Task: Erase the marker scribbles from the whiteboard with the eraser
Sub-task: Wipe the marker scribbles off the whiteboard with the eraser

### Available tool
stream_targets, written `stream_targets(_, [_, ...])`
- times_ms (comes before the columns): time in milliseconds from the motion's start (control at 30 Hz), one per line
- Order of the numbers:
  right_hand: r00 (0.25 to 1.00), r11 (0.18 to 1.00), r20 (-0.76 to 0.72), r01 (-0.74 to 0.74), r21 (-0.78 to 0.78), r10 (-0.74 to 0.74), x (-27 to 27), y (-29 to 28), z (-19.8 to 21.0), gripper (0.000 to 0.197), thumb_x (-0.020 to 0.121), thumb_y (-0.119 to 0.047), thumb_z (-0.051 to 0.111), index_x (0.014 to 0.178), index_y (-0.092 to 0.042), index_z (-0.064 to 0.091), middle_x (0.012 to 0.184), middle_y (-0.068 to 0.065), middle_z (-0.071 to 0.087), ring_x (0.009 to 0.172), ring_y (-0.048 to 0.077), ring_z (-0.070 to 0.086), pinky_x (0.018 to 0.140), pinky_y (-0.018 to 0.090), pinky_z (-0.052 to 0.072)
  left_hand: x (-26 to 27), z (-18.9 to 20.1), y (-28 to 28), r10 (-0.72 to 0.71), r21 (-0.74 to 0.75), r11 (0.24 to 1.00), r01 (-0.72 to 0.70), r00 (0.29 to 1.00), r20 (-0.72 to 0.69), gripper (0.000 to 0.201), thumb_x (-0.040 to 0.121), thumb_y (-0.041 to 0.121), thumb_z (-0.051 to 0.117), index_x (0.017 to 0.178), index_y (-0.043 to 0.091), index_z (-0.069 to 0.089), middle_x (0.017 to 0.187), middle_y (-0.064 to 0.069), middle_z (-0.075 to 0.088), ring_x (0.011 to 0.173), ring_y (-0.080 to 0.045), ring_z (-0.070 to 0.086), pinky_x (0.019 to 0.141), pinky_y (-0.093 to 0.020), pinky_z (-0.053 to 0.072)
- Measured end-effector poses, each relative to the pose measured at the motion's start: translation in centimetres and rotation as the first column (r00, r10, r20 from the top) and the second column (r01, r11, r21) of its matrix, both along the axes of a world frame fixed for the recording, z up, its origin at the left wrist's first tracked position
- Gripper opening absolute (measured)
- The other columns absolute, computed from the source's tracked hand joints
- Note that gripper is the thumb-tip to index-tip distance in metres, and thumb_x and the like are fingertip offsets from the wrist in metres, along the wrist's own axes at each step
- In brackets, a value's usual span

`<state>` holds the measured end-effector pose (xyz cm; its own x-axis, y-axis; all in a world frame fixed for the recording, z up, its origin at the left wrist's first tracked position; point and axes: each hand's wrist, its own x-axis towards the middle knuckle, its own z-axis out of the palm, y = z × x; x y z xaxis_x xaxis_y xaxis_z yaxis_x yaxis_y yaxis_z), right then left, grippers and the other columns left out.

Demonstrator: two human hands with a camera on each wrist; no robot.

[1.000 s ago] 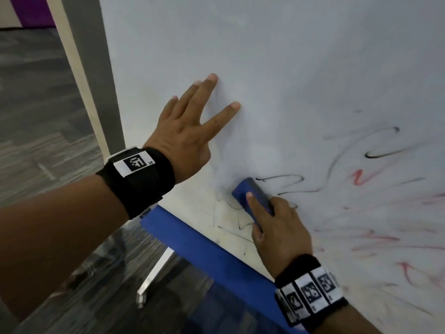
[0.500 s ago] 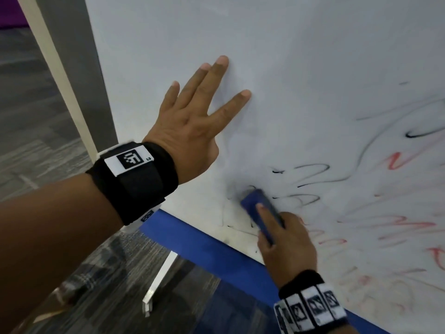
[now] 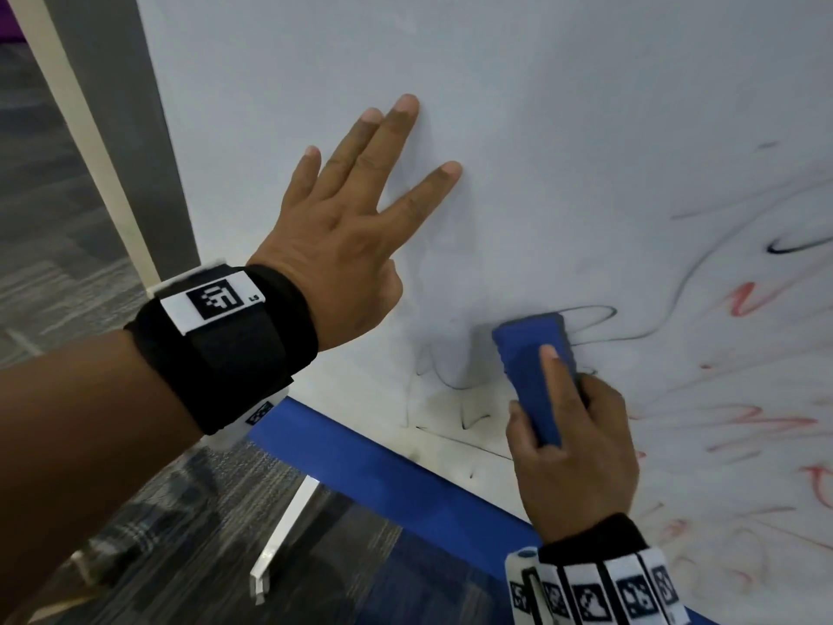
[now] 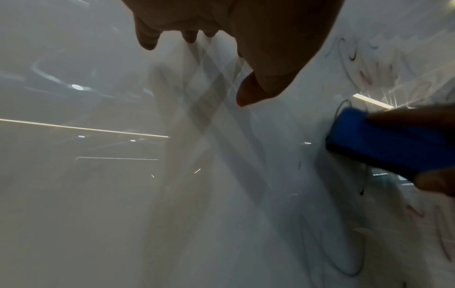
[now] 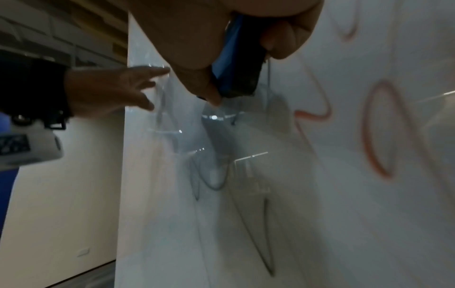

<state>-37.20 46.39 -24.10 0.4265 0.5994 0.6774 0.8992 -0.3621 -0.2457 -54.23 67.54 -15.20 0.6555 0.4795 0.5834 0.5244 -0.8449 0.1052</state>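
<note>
The right hand point(image 3: 581, 448) is wrapped around a blue rectangular felt-backed eraser point(image 3: 534, 372), index finger laid along its back and thumb against its side, with the dark felt face pressed flat on the large white glossy whiteboard point(image 3: 541, 128); the eraser sits at about 5 o'clock in the head view, just above the board's blue bottom edge strip point(image 3: 383, 466). The left hand point(image 3: 342, 245) is spread, fingers straight and apart, palm toward the board at about 9 o'clock of the eraser, holding nothing and seemingly bracing the panel. Thin black marker loops point(image 3: 595, 322) touch the eraser's top end and run off toward 2 o'clock, fainter black strokes point(image 3: 450, 412) lie at its 8 o'clock near the bottom edge, and red marker scribbles point(image 3: 743, 300) fill the area from 3 to 5 o'clock. Much ink remains, so the wiping looks far from finished. To do this stroke well, the felt should probably stay flat, not tipped on an edge, with firm even pressure and overlapping passes. Grey smears around the eraser suggest light strokes only drag the ink, so a second pass may be needed. The low strokes by the blue strip are easily missed.
</note>
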Motion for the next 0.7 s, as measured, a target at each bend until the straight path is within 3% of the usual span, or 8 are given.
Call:
stream_targets(67, [0.999,0.999,-0.014,-0.029,-0.035,0.029,0.1,0.9,-0.7,0.076,0.072,-0.016,0.081,0.139,-0.028,0.048,0.103,0.004,0.047,0.079,0.024,0.052,0.054,0.031,0.047,0.1,-0.1,-0.1,0.005,-0.009,1.0,-0.005,1.0,0.0,0.1,0.076,0.004,0.066,0.159,0.032,0.019,0.169,-0.013,-0.002,0.155,-0.034,0.002,0.118,-0.065,0.02])
stream_targets(200, [0.992,0.963,-0.034,-0.13,-0.238,0.126,-0.7,0.7,-2.4,0.072,0.079,-0.027,0.068,0.142,-0.043,0.037,0.1,0.002,0.052,0.077,0.027,0.057,0.054,0.03,0.044,0.2,-0.2,-0.2,0.006,-0.027,1.0,-0.006,1.0,0.009,0.099,0.077,0.006,0.065,0.16,0.032,0.019,0.169,-0.012,-0.003,0.156,-0.034,0.0,0.119,-0.064,0.019])
stream_targets(300, [0.997,0.996,-0.037,-0.066,-0.059,0.064,0.1,0.2,-0.6,0.073,0.075,-0.018,0.079,0.138,-0.035,0.047,0.102,0.001,0.049,0.08,0.024,0.055,0.056,0.031,0.048,0.2,-0.3,-0.1,0.011,-0.024,1.0,-0.011,1.0,-0.002,0.099,0.077,0.007,0.066,0.16,0.032,0.017,0.169,-0.012,-0.004,0.155,-0.034,-0.001,0.119,-0.064,0.018])
stream_targets(367, [0.996,0.997,-0.053,-0.067,-0.03,0.065,0.2,0.6,-0.5,0.075,0.072,-0.017,0.081,0.139,-0.03,0.048,0.102,0.001,0.046,0.078,0.023,0.052,0.055,0.028,0.045,0.3,-0.4,-0.2,0.016,-0.022,1.0,-0.016,1.0,-0.002,0.099,0.077,0.008,0.066,0.16,0.032,0.016,0.169,-0.012,-0.005,0.156,-0.034,-0.002,0.119,-0.063,0.018])
stream_targets(500, [0.984,0.927,-0.081,-0.175,-0.33,0.157,-1.6,1.5,-3.0,0.092,0.068,-0.021,0.086,0.143,-0.041,0.037,0.097,0.001,0.052,0.073,0.022,0.054,0.052,0.027,0.042,0.3,-0.4,-0.4,0.02,-0.026,0.999,-0.019,1.0,0.01,0.099,0.078,0.007,0.065,0.16,0.032,0.016,0.169,-0.011,-0.005,0.156,-0.033,-0.002,0.119,-0.062,0.018])
stream_targets(533, [0.985,0.93,-0.082,-0.172,-0.324,0.154,-1.4,1.5,-2.5,0.091,0.068,-0.022,0.086,0.143,-0.042,0.037,0.097,0.001,0.053,0.074,0.022,0.055,0.052,0.028,0.043,0.3,-0.4,-0.3,0.017,-0.027,0.999,-0.017,1.0,0.007,0.098,0.078,0.007,0.064,0.16,0.032,0.016,0.169,-0.011,-0.005,0.156,-0.033,-0.002,0.12,-0.062,0.018])
stream_targets(633, [0.994,0.995,-0.075,-0.085,-0.057,0.081,-1.2,1.9,0.5,0.079,0.074,-0.021,0.081,0.141,-0.037,0.043,0.101,0.004,0.051,0.077,0.021,0.052,0.058,0.027,0.041,0.2,-0.3,-0.2,0.012,-0.012,1.0,-0.012,1.0,0.006,0.099,0.077,0.005,0.063,0.16,0.031,0.016,0.169,-0.013,-0.004,0.155,-0.034,-0.001,0.119,-0.062,0.018])
stream_targets(700, [0.994,0.995,-0.083,-0.082,-0.052,0.077,-1.8,2.8,0.3,0.076,0.075,-0.02,0.079,0.142,-0.032,0.044,0.101,0.007,0.051,0.077,0.021,0.052,0.058,0.026,0.041,0.3,-0.5,-0.3,0.013,-0.003,1.0,-0.013,1.0,0.001,0.1,0.076,0.003,0.063,0.16,0.031,0.016,0.168,-0.014,-0.003,0.155,-0.035,-0.001,0.119,-0.063,0.019])
